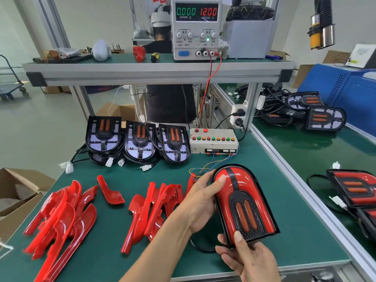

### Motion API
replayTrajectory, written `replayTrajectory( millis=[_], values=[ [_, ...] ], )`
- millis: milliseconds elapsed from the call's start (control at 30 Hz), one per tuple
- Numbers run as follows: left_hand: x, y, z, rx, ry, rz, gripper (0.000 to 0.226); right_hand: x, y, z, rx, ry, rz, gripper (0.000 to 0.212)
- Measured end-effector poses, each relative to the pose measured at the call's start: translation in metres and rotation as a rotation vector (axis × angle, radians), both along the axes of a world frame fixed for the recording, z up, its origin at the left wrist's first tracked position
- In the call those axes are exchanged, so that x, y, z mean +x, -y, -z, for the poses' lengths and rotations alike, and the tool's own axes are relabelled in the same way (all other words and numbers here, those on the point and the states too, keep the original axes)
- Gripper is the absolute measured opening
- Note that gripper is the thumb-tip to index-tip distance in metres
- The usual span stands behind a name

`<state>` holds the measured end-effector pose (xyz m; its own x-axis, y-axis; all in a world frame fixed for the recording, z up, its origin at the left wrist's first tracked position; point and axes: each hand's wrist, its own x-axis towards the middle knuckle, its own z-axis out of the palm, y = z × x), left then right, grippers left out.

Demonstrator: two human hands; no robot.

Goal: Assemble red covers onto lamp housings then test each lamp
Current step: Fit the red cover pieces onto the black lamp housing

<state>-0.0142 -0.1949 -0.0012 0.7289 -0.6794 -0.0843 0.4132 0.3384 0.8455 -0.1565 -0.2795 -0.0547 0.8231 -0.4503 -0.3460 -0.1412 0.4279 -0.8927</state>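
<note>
I hold a lamp (247, 202) with red covers fitted on its black housing, above the green bench. My left hand (200, 202) grips its left side, thumb pressing on the left red cover near the top. My right hand (249, 258) grips the lamp's bottom edge, thumb on the lower rim. Loose red covers lie in two piles, one at the left (61, 216) and one in the middle (154, 208). Three bare lamp housings (138, 142) stand in a row at the back of the bench. A test box (213, 140) with coloured buttons sits to their right.
A power supply (196, 27) on the upper shelf reads 0.000 A and 12.00 V, with red and black leads running down. Finished lamps (355, 189) lie on the right bench, more housings (323, 116) further back. A cardboard box (18, 194) stands at the left. A person works behind the shelf.
</note>
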Motion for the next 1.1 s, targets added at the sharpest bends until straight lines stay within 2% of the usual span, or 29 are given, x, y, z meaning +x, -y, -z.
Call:
replayTrajectory(
  millis=[200, 267, 333, 400, 500, 600, 667, 767, 867, 1100],
  values=[
    [0.008, 0.002, 0.005, 0.073, 0.0, -0.107, 0.032, -0.014, 0.008, -0.012, -0.073, -0.077, -0.132, 0.06],
    [0.011, 0.001, 0.004, 0.09, 0.0, -0.114, 0.038, -0.019, 0.02, -0.012, -0.193, -0.094, -0.058, 0.067],
    [0.012, 0.0, 0.002, 0.101, 0.017, -0.106, 0.045, -0.022, 0.042, -0.009, -0.326, -0.081, 0.123, 0.071],
    [0.012, -0.001, 0.002, 0.106, 0.051, -0.079, 0.046, -0.021, 0.063, -0.011, -0.464, -0.04, 0.185, 0.065],
    [0.009, 0.001, 0.005, 0.126, 0.076, -0.048, 0.043, -0.009, 0.078, -0.025, -0.62, 0.004, 0.013, 0.051],
    [0.005, 0.004, 0.005, 0.14, 0.066, -0.044, 0.047, 0.005, 0.075, -0.035, -0.641, -0.004, -0.132, 0.048],
    [0.002, 0.004, 0.005, 0.139, 0.025, -0.017, 0.052, 0.014, 0.074, -0.035, -0.657, 0.014, -0.097, 0.048],
    [-0.004, 0.002, 0.008, 0.15, 0.001, 0.035, 0.044, 0.02, 0.071, -0.03, -0.633, 0.032, -0.021, 0.049],
    [-0.011, 0.002, 0.012, 0.199, 0.039, 0.059, 0.042, 0.019, 0.07, -0.026, -0.6, 0.034, 0.025, 0.046],
    [-0.035, 0.032, 0.018, 0.141, 0.006, -0.052, 0.033, 0.001, 0.082, -0.03, -0.548, -0.004, 0.131, 0.033]
  ],
)
